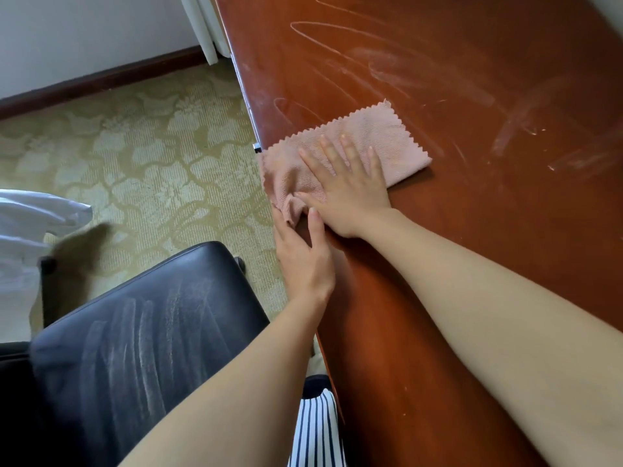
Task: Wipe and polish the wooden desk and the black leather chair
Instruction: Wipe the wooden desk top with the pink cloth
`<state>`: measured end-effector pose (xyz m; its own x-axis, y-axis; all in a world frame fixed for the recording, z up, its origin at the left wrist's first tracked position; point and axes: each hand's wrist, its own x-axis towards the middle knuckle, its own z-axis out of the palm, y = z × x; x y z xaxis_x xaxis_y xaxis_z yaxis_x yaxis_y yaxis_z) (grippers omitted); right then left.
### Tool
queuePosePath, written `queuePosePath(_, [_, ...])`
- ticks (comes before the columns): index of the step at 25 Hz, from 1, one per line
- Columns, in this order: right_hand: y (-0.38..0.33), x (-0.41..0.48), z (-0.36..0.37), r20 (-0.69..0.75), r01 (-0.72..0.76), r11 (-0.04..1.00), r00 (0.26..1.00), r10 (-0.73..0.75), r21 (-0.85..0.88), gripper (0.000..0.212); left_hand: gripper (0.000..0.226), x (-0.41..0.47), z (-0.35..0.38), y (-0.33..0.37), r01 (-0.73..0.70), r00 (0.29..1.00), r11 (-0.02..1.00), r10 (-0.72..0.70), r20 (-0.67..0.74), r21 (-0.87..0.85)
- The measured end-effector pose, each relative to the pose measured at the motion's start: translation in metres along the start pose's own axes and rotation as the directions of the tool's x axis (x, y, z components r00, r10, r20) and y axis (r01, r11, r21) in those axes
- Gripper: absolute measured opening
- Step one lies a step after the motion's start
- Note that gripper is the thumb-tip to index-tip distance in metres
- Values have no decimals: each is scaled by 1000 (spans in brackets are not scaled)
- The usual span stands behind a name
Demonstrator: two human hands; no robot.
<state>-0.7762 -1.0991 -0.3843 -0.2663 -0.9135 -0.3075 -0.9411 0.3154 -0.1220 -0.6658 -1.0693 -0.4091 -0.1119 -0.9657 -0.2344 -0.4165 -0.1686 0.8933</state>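
Progress, as I judge it: early to middle of the desk, chair not begun.

Desk (472,230): the near part, beside and under my right forearm, reads clean and evenly glossy. The far part carries pale dusty loops and smears, with one streak patch off to the right. I take those as dust or residue not yet wiped. So I judge about half the visible top is left.

Chair (141,332): the black seat sits low left, just beside the desk edge. It shows parallel grey dust streaks across the leather. Untouched by the cloth, in my judgement; all of it is left.

Cloth (387,139): pink, zigzag-cut edges, lying on the desk at its left edge. The near-left corner is bunched and hangs slightly over the edge.

Right hand (347,187): flat on the cloth, fingers spread, palm pressing down. No pinch, just pressure.

Left hand (303,257): at the desk edge, fingers loosely curved and open, tips touching the bunched corner. I cannot tell whether it actually grips the fabric.

Desk surface itself: reddish-brown, high gloss, so smears show easily.
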Motion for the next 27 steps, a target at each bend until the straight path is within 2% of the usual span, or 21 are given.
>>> queuePosePath(5, [-6,-37,12,8,-36,999,999,36,33,77,91,1,-5,-5,26,989,973,-57,-134,-227])
queuePosePath(7, [-7,-67,22,10,-52,998,999,52,22,80,86,-10,-10,-5,6,979,948,-70,-189,-318])
queuePosePath(9, [-6,-103,34,5,-66,998,998,66,8,84,77,-28,-14,-8,1,985,930,-65,-162,-367])
queuePosePath(13, [-7,-185,62,-49,-105,994,993,105,-2,78,65,-70,-24,-20,76,983,923,-133,-127,-377])
queuePosePath(17, [-10,-249,68,74,-192,981,979,190,30,77,64,-89,-37,-32,82,983,920,-138,-122,-382])
queuePosePath(20, [-9,-246,60,192,-244,968,954,230,53,80,64,-84,-42,-32,94,987,929,-133,-86,-358])
queuePosePath(27, [-5,-154,34,207,-213,974,959,194,73,78,66,-46,-32,-22,71,997,958,-66,26,-279])
